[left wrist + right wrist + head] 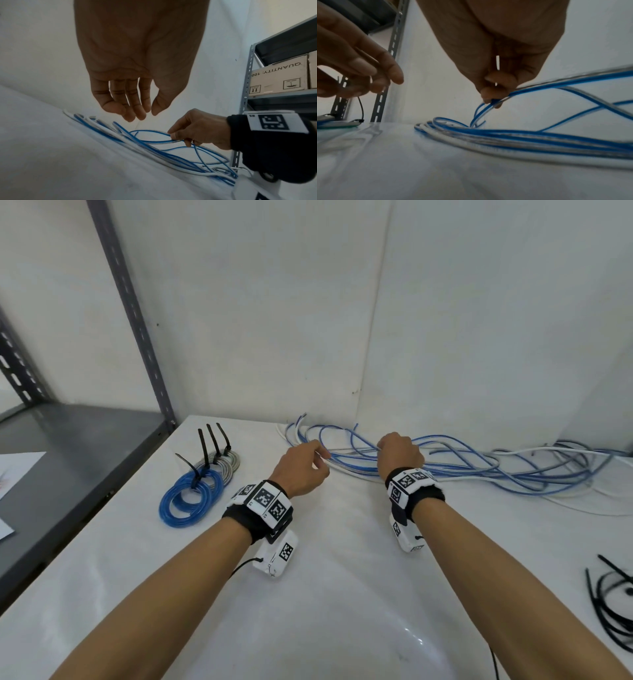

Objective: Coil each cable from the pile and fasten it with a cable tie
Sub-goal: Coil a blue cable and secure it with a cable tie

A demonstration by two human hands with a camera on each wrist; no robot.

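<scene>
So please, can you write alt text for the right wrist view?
The right hand pinches a blue cable above a loose pile of blue and white cables on a white table. The left hand hovers nearby.

On the cardboard box [278, 75] standing on the metal shelf [281, 96], seen upside down from the left wrist, "QUANTITY: 100" is printed, with an umbrella sign and a two-arrow sign beneath it, while the smaller print cannot be read.

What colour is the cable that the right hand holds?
Blue, running beside a clear silvery strand. The right hand pinches this cable; the right wrist view shows it best.
</scene>
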